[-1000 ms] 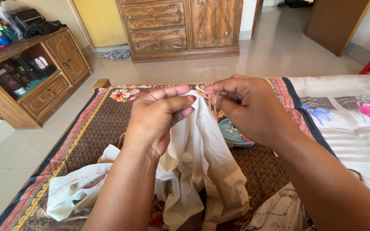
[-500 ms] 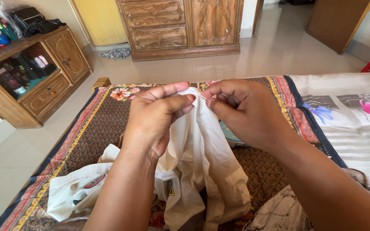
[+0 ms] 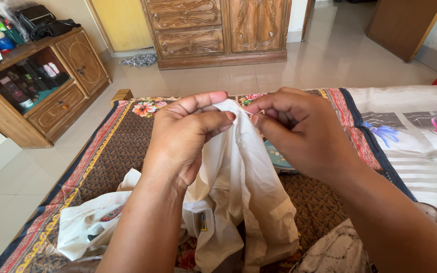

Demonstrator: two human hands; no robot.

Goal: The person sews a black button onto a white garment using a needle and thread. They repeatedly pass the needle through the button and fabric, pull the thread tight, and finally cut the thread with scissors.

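A bed [image 3: 421, 167] filled the lower part of the view, and over its left portion lay a brown patterned cover [image 3: 110, 151] with a floral, striped border running along the left edge and across the far edge. To the right of the cover's blue border lay a pale striped sheet [image 3: 431, 172] printed with pink and blue flowers. Beyond the far edge stood a carved wooden wardrobe [image 3: 218, 28] on the tiled floor [image 3: 279, 71], and at the far left a low wooden cabinet [image 3: 41, 86] held small bottles and bags.

A cream-white garment [image 3: 238, 197] rose from the near middle of the cover, its lower folds spread toward the near left corner, its top gathered up and lifted off the bed. The left hand [image 3: 183, 139] was closed on that gathered top, thumb pressed against the forefinger with cloth pinched between them. The right hand [image 3: 299, 131] sat just beside it, fingers curled tight, thumb and forefinger nipped together at the cloth's upper edge; whatever fine thing they pinched was too small to tell. Behind the garment and under the right hand, a round blue tin [image 3: 278, 159] lay on the cover, mostly hidden.
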